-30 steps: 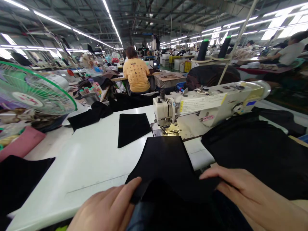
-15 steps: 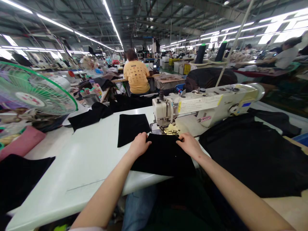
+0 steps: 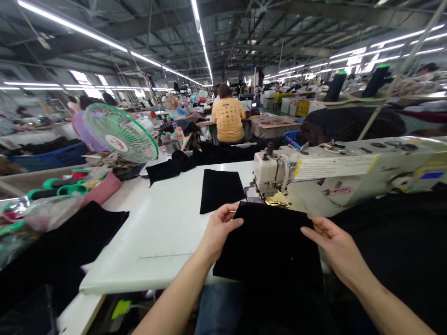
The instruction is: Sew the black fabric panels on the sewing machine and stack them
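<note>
Head-worn camera faces forward and down from the person's own viewpoint, close above the left hand and right hand, overlooking a white sewing surface.

Left forearm and right forearm bare, reaching forward and angling inward. Left hand turned in, fingers lightly curled. Right hand angled in, fingers extended and close together. Wrists slightly bent, hands well apart.

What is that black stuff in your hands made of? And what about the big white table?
The black piece between the left hand and right hand looks like soft cloth, perhaps velvet: it is dull, with no shine, and it bends gently. The table looks like smooth coated board, shiny where the ceiling lights reflect.
</note>
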### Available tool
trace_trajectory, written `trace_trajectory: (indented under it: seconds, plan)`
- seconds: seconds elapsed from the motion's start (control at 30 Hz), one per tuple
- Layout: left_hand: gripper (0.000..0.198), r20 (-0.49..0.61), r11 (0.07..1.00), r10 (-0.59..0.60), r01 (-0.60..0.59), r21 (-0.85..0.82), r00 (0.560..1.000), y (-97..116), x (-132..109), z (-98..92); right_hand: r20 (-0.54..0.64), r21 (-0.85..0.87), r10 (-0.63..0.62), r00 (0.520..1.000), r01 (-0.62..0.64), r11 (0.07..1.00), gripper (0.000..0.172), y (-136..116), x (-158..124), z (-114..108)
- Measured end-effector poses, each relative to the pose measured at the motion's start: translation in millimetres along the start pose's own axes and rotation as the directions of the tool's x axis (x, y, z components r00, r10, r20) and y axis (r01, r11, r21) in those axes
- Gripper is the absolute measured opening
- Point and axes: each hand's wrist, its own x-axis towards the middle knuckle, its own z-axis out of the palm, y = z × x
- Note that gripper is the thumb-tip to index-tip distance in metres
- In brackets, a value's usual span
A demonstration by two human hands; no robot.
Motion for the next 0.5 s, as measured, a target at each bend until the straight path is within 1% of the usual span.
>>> trace_trajectory:
  seconds: [0.07, 0.13, 0.23, 0.3, 0.4, 0.5]
  plan:
    - [0.027, -0.035, 0.998, 0.063, -0.062, 0.014, 0.997, 3, -3, 2.3, 0.004, 0.025, 0.014, 1.0, -0.014, 1.0, 0.048, 1, -1, -1]
    - [0.02, -0.064, 0.99, 0.13, -0.126, 0.063, 0.989, 6, -4, 3.3, -0.007, 0.044, 0.021, 1.0, -0.021, 0.999, 0.049, 0, -2, -1]
    - [0.018, -0.083, 0.978, 0.188, -0.178, 0.112, 0.979, 8, -5, 3.3, -0.034, 0.104, 0.058, 0.998, -0.054, 0.993, 0.049, -8, -4, 0]
    - [0.016, -0.128, 0.969, 0.224, -0.208, 0.131, 0.966, 10, -6, 3.7, -0.025, 0.164, 0.113, 0.993, -0.107, 0.981, 0.046, -13, -6, 1]
    - [0.015, -0.222, 0.965, 0.248, -0.221, 0.14, 0.943, 12, -10, 6.2, -0.001, 0.251, 0.201, 0.98, -0.195, 0.948, 0.043, -18, -9, 3]
    - [0.017, -0.267, 0.972, 0.228, -0.206, 0.11, 0.936, 14, -12, 8.5, -0.032, 0.31, 0.24, 0.97, -0.219, 0.925, 0.045, -17, -9, 3]
